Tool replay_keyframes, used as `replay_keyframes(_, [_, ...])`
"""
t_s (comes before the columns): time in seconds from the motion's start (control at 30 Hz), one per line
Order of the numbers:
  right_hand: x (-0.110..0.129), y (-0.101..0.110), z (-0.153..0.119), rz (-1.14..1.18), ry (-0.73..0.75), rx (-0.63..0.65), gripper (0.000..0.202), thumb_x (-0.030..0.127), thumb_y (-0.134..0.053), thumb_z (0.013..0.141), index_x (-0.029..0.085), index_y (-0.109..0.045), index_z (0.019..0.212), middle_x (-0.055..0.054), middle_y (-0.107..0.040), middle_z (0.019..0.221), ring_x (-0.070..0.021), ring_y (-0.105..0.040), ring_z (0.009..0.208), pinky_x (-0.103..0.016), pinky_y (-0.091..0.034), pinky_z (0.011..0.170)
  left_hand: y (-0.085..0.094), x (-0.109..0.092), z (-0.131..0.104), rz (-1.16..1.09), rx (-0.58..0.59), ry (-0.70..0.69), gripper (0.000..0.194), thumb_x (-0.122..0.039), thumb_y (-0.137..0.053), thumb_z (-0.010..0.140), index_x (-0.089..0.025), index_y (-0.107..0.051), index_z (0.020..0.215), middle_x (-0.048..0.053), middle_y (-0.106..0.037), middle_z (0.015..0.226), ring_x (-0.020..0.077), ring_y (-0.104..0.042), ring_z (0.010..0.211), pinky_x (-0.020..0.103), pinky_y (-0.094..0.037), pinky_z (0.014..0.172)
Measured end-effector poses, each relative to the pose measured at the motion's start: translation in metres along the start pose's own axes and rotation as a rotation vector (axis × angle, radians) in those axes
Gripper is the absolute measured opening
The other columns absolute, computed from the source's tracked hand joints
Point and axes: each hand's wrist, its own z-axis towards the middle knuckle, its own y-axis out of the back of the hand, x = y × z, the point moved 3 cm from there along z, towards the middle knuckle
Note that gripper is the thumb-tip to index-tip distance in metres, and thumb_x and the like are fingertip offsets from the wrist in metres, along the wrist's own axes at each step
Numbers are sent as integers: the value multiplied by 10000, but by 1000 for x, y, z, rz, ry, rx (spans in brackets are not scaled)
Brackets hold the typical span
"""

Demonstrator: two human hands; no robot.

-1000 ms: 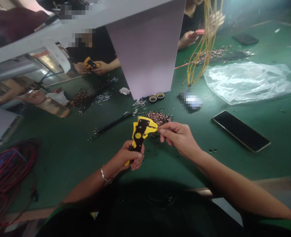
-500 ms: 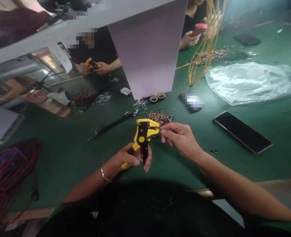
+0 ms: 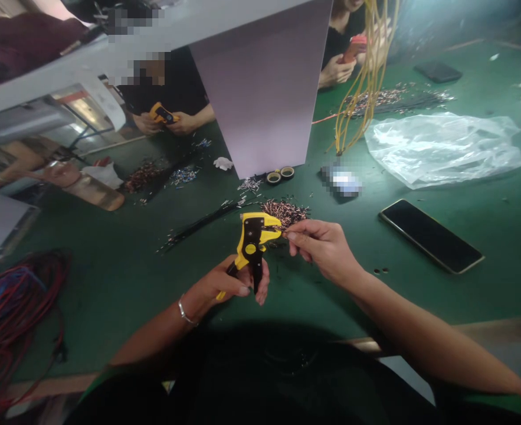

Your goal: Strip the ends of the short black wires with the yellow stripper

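My left hand (image 3: 238,280) is wrapped round the handles of a yellow and black wire stripper (image 3: 254,239), held upright with its jaws facing right. Close to those jaws, my right hand (image 3: 320,242) pinches a thin short piece that looks like a wire (image 3: 285,232); the fingertips mostly hide it. Just behind the jaws lies a heap of short copper-ended wire pieces (image 3: 289,212). To the left stretches a bundle of long black wires (image 3: 202,224). Small silvery terminals (image 3: 250,185) lie beyond it.
A phone (image 3: 431,235) lies to the right, with a clear plastic bag (image 3: 441,150) behind it. Two tape rolls (image 3: 280,175) sit at the panel's foot (image 3: 264,88). Red cables (image 3: 16,313) are coiled at left near a bottle (image 3: 96,189). A co-worker's hands (image 3: 167,121) hold a similar tool.
The whole view has shifted slightly. My right fingers remain pinched near the jaws, now with a small gap to the tool; the left hand keeps its grip.
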Motion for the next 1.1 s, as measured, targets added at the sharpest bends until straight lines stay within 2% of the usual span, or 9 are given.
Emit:
replay_keyframes(0.37, [-4, 2, 1, 14, 25, -1, 126, 299, -700, 725, 194, -761, 760, 17, -638, 523, -75, -428, 406, -249, -326, 405, -1, 0, -1, -8, -17, 9, 410, -191, -773, 610, -114, -690, 1004, 79, -681, 793, 202, -632, 656, 395, -537, 673])
replay_keyframes(0.7, [2, 1, -1, -55, 60, -4, 140, 294, -673, 745, 197, -773, 751, 13, -633, 538, -78, -417, 425, -261, -351, 430, 0, 0, -1, -1, -34, 23, 393, -196, -776, 602, -127, -696, 981, 74, -676, 772, 204, -623, 642, 390, -537, 659])
replay_keyframes(0.93, [5, 2, -2, -138, 125, -9, 140, 283, -654, 770, 222, -779, 754, 9, -634, 548, -125, -531, 520, -272, -391, 471, 0, 1, -1, -27, -31, 15, 408, -172, -775, 591, -107, -695, 986, 83, -680, 776, 208, -628, 644, 394, -536, 655])
replay_keyframes(1.1, [5, 3, -2, -177, 152, -12, 156, 289, -641, 777, 228, -782, 753, 4, -639, 553, -130, -552, 536, -279, -405, 483, 0, 1, -1, -1, -30, 28, 394, -195, -776, 597, -122, -699, 976, 73, -680, 767, 205, -621, 643, 389, -540, 661])
